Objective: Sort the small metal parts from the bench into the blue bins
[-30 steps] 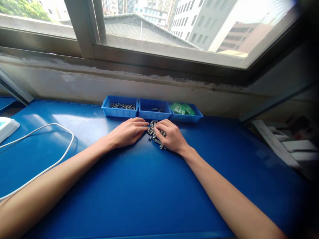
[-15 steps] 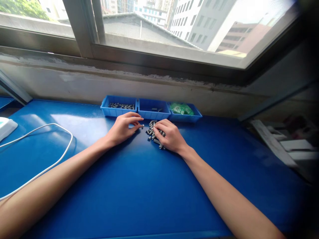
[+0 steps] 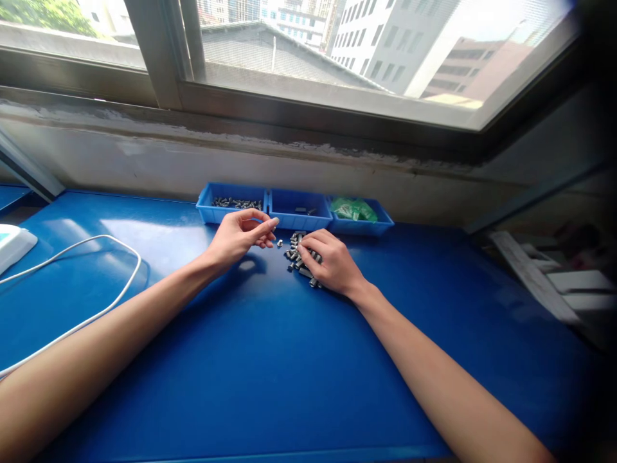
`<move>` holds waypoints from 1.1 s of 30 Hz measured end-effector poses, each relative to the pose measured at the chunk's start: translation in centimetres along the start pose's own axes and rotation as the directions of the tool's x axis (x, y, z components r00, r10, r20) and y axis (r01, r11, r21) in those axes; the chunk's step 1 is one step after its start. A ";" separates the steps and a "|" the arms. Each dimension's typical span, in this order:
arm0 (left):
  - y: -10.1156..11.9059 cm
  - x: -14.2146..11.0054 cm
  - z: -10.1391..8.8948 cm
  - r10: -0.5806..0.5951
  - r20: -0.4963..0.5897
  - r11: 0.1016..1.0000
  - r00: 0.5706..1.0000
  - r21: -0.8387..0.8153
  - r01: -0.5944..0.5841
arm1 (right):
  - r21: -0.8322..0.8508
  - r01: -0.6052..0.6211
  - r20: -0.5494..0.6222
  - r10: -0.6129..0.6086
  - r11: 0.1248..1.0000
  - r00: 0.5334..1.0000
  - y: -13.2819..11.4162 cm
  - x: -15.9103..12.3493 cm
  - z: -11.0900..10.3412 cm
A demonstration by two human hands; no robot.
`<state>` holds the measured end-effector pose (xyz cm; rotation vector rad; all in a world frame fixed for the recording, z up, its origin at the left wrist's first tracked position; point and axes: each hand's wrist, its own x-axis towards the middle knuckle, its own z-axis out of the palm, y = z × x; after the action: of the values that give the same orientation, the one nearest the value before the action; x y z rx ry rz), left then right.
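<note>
Blue tabletop is stretching broadly from the pale wall to its near edge, giving the forearms room on the near side of the pile of metal pieces. Three blue bins are lining the back: the left bin is holding many small screws, the middle bin a few dark pieces, the right bin green plastic. The pile is lying just in front of the middle bin, its pieces pointing in mixed directions and crowding too closely to count; one longer piece is slanting from far left to near right. One loose screw is resting just left of the pile. The left hand is hovering above the table, thumb and forefinger nearly closing around a small piece at their tips. The right hand is curling over the pile's right side, its fingertips touching pieces; whether it is gripping one, I cannot tell.
</note>
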<state>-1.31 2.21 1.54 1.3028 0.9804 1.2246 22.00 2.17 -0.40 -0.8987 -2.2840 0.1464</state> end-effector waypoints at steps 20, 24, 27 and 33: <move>-1.9 0.0 -0.9 0.356 0.549 0.379 0.756 0.655 -0.654 | -0.007 -0.003 -0.005 0.003 1.000 1.000 0.0 -0.1 0.0; -2.7 0.1 -1.2 0.317 0.590 0.353 0.742 0.653 -0.670 | -0.006 -0.010 0.001 0.010 1.000 1.000 -0.1 -0.1 0.0; -2.8 0.2 -1.4 0.346 0.539 0.396 0.768 0.658 -0.640 | -0.003 -0.016 0.008 0.016 1.000 1.000 -0.1 -0.1 0.0; -1.7 -0.2 -0.8 0.322 0.334 0.635 0.886 0.617 -0.464 | 0.002 -0.023 0.012 0.023 1.000 1.000 -0.1 0.0 -0.1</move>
<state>-2.01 2.37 -0.25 2.2942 1.0808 1.0401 22.01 2.06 -0.36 -0.9251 -2.2849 0.1650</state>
